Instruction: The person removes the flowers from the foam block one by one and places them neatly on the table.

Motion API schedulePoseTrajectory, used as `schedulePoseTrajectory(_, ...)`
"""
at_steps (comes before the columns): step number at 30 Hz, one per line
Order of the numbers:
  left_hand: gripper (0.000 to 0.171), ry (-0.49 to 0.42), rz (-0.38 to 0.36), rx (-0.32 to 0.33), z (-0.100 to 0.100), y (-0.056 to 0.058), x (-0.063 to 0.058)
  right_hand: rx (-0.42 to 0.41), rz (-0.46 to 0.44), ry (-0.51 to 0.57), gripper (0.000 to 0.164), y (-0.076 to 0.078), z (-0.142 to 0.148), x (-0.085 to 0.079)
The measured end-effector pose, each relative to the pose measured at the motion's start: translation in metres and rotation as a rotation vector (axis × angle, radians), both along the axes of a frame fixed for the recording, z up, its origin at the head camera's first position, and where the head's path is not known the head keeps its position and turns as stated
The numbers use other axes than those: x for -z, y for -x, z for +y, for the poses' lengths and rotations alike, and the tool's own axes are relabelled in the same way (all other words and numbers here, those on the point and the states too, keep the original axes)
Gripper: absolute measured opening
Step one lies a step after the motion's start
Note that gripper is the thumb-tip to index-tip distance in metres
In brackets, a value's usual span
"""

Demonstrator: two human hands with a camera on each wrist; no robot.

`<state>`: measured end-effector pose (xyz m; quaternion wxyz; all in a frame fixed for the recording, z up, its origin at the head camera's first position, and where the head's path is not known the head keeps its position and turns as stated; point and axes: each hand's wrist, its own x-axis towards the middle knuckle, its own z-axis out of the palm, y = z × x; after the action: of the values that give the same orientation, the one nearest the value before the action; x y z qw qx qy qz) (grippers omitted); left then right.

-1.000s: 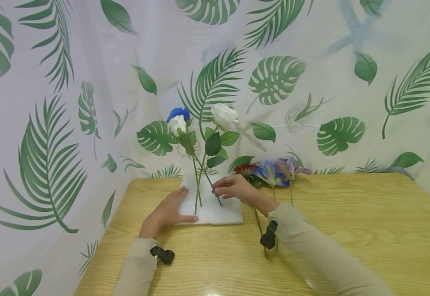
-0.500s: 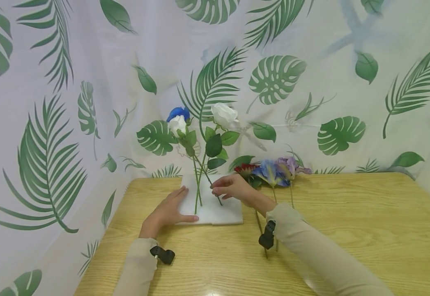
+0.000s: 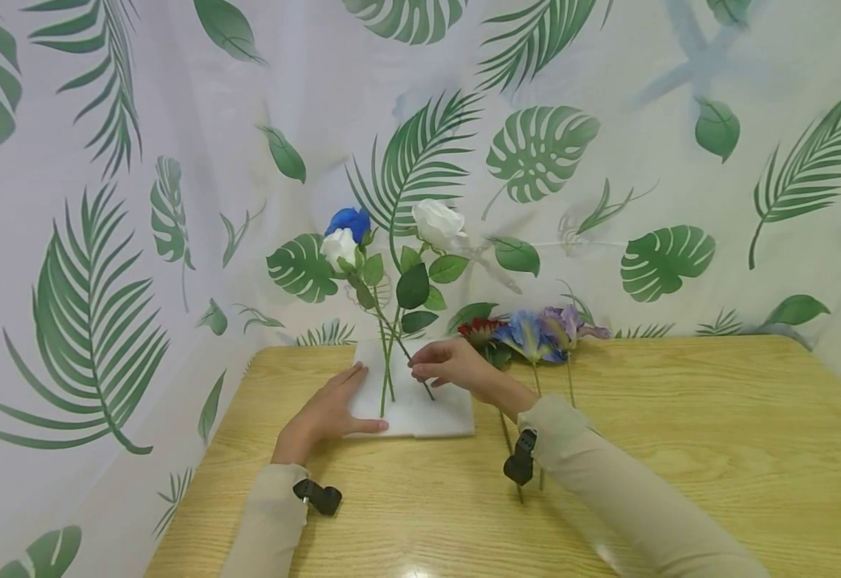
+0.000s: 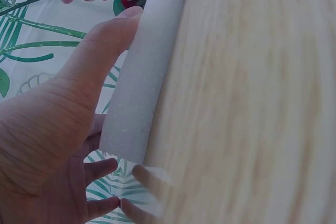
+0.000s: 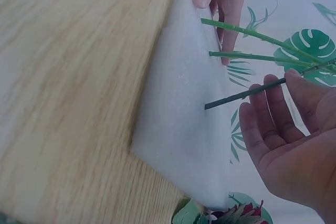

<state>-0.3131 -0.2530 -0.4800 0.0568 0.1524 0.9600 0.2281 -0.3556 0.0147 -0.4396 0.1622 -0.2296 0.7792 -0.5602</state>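
Right hand (image 3: pixel 456 368): grip pinched the stem of the small white rose (image 3: pixel 339 249), its lower end at the foam (image 3: pixel 445 417); depth of entry not discernible. Left hand (image 3: pixel 328 408): grip spread, fingers straight along the foam's left side, thumb at the near edge. Blue rose (image 3: pixel 349 221) and large white rose (image 3: pixel 438 223) stood in the foam. Far right of it, red flower (image 3: pixel 481 331), blue flower (image 3: pixel 527 335) and purple flower (image 3: pixel 563 326) lay on the surface (image 3: pixel 695 449).

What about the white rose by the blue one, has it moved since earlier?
Yes: in the head view, the white rose has shifted slightly left against the printed leaf behind it.
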Motion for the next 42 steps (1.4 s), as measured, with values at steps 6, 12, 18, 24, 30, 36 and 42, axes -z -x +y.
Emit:
schedulePoseTrajectory(6, 0.112, -0.004, -0.008, 0.0, 0.0, 0.0, 0.0, -0.014, 0.033, 0.009, 0.027, -0.002, -0.002, -0.003)
schedulePoseTrajectory(12, 0.112, 0.005, -0.007, -0.001, 0.001, -0.001, 0.0, 0.0, 0.037, 0.012, 0.023, -0.005, -0.006, -0.007)
schedulePoseTrajectory(18, 0.11, 0.018, 0.013, -0.001, 0.002, -0.002, 0.0, 0.01, 0.024, 0.012, 0.022, -0.006, -0.008, -0.008)
schedulePoseTrajectory(24, 0.11, 0.025, 0.027, -0.009, 0.002, -0.002, -0.001, 0.005, 0.029, 0.009, 0.024, -0.004, -0.009, -0.008)
schedulePoseTrajectory(30, 0.111, 0.033, 0.015, -0.021, 0.001, -0.001, 0.0, 0.003, 0.032, 0.02, 0.023, -0.005, -0.009, -0.011)
schedulePoseTrajectory(36, 0.111, 0.017, -0.001, -0.03, 0.0, -0.002, 0.0, -0.008, 0.044, 0.027, 0.025, -0.008, -0.011, -0.017)
schedulePoseTrajectory(42, 0.111, 0.018, 0.0, -0.025, 0.0, -0.003, -0.001, -0.005, 0.036, 0.034, 0.024, -0.008, -0.011, -0.016)
